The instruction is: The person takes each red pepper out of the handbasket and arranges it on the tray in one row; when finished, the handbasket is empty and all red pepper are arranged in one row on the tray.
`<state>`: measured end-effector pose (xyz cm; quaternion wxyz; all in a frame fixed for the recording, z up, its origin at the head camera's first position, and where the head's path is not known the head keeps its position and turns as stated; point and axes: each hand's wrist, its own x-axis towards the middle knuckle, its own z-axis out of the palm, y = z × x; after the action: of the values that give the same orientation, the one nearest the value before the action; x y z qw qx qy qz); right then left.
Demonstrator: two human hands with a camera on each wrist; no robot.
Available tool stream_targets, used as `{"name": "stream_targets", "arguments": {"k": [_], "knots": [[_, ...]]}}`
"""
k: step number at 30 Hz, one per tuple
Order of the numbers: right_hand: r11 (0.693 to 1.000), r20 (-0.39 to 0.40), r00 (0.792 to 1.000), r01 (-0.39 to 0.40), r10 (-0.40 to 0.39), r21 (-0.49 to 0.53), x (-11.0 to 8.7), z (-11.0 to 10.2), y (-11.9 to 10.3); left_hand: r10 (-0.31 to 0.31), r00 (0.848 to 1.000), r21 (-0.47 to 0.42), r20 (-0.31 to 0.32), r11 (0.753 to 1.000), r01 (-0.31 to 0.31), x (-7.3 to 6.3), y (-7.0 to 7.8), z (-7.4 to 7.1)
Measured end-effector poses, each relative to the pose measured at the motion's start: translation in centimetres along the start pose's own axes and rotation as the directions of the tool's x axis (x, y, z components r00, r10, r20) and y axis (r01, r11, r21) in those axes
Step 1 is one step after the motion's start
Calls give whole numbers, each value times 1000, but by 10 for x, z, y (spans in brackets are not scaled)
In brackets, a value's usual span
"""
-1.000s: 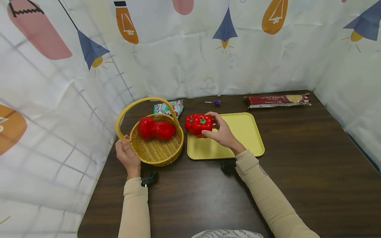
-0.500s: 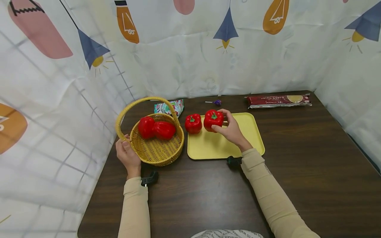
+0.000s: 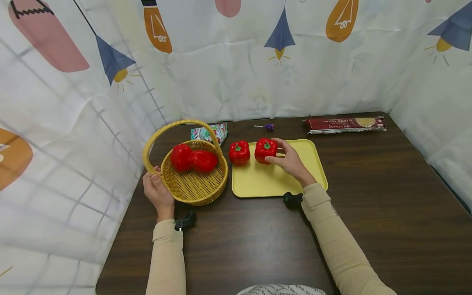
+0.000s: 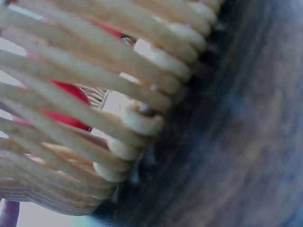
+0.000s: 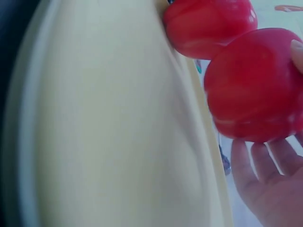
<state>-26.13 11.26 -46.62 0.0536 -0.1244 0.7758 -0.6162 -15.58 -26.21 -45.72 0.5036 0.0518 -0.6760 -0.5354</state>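
Note:
My left hand [image 3: 159,193] grips the yellow wicker basket [image 3: 197,192] at its left side, where the arched handle meets the rim. Two red bell peppers [image 3: 194,158] lie inside against each other. Over the yellow tray [image 3: 258,186], my right hand [image 3: 293,163] holds another red bell pepper [image 3: 265,150] between thumb and fingers. In the right wrist view that held pepper [image 5: 253,85] shows large, its fingers below; whether it touches the tray I cannot tell. One more red bell pepper [image 3: 239,153] sits beside it at the tray's left edge. Close-up weave [image 4: 94,80] fills much of the left wrist view.
Behind the basket lies a shiny teal snack packet [image 3: 217,132]. A purple-wrapped lollipop [image 3: 269,127] and a long dark red spaghetti packet [image 3: 344,125] lie along the back edge of the brown table [image 3: 383,196], before a printed curtain [image 3: 228,78].
My right hand has moved right with its bell pepper, away from the one at the tray's left edge, then dipped slightly. The left hand and basket have stayed put.

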Motion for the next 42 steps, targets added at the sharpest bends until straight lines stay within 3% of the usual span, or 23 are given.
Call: {"name": "stream_targets", "arguments": {"k": [7, 25, 42], "knots": [[1000, 34, 999, -23, 23, -2, 1, 4, 4, -17, 1000, 11, -5, 1000, 17, 0, 1, 0], [999, 16, 1000, -14, 14, 35, 4, 12, 6, -45, 999, 8, -1, 999, 45, 1, -3, 0], [999, 21, 1000, -18, 17, 29, 4, 17, 7, -6, 1000, -8, -3, 1000, 6, 0, -1, 0]]}}
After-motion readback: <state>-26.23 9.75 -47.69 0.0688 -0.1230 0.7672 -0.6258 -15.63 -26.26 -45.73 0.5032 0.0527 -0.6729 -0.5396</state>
